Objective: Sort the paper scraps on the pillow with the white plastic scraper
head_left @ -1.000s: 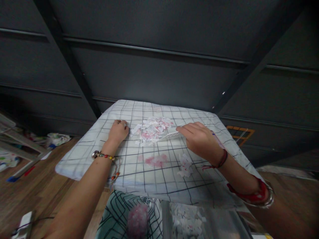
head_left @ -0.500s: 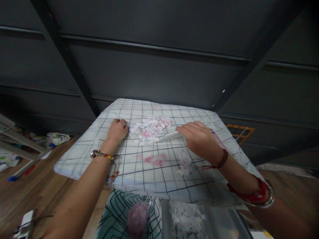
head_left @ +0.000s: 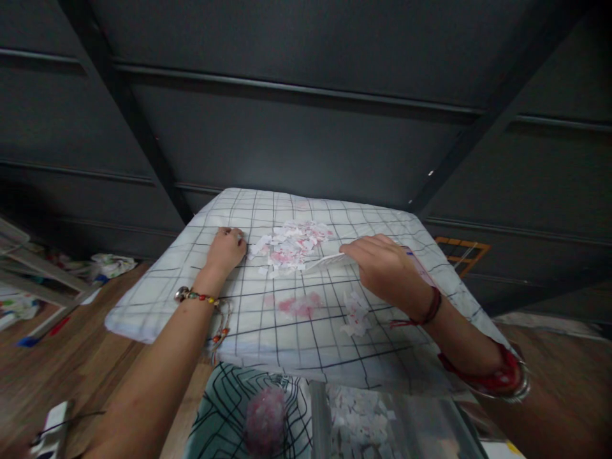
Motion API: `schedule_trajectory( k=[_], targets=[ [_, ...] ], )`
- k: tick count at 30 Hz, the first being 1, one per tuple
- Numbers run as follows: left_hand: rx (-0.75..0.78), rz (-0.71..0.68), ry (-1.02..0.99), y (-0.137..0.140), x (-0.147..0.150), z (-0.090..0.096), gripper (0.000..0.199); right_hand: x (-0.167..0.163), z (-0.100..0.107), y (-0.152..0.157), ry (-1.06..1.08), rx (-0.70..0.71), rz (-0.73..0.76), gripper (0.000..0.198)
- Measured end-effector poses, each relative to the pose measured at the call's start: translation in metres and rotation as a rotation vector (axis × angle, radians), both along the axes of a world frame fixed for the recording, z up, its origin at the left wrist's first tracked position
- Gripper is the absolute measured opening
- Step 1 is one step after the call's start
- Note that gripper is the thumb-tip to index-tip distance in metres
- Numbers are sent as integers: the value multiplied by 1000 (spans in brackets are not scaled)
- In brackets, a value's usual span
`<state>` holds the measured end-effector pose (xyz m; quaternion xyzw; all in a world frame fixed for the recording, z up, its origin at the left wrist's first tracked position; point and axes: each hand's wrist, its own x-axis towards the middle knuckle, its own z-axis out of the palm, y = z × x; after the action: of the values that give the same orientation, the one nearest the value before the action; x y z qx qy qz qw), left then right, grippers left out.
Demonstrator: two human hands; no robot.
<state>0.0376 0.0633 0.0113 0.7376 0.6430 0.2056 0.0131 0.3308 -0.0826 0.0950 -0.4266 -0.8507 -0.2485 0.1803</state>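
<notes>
On the white checked cloth [head_left: 329,347] lies a heap of small white paper scraps [head_left: 291,245], some marked pink. My right hand [head_left: 380,264], on the heap's right, pinches a thin, flat white strip [head_left: 325,260]; its far end touches or nearly touches the scraps, and its exact kind is unclear. My left hand [head_left: 227,248] rests on the cloth just left of the heap, fingers curled in, with nothing visible in them. A pinkish patch of material [head_left: 300,306] lies nearer me, and a smaller bunch of scraps [head_left: 356,313] sits below my right hand.
Below the near table edge are a green patterned cloth-lined container [head_left: 215,408] holding a pink bundle [head_left: 265,421] and a clear bin [head_left: 320,421] with paper bits. A dark panelled wall [head_left: 306,140] stands behind the table. A power strip [head_left: 52,427] lies lower left.
My right hand and the white strip have shifted very slightly to the right. My left hand stays in place; the scraps look much the same.
</notes>
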Motion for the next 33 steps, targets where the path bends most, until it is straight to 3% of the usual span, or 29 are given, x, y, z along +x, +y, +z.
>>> schedule_trajectory(
  k=[4,12,18,24,33],
  targets=[
    [-6,-9,-1,2,-1,-2,39,-2,2,-3,7,-53,24,35],
    [-12,2,-1,1,-1,-1,40,-22,-3,8,3,45,21,35],
    [-10,-6,12,1,0,1,40,-17,2,-1,0,-26,34,34],
    [-8,-26,19,0,0,1,39,-18,2,2,32,68,15,32],
    [2,-24,6,-1,0,2,37,-19,-2,-5,32,-11,25,33]
  ],
)
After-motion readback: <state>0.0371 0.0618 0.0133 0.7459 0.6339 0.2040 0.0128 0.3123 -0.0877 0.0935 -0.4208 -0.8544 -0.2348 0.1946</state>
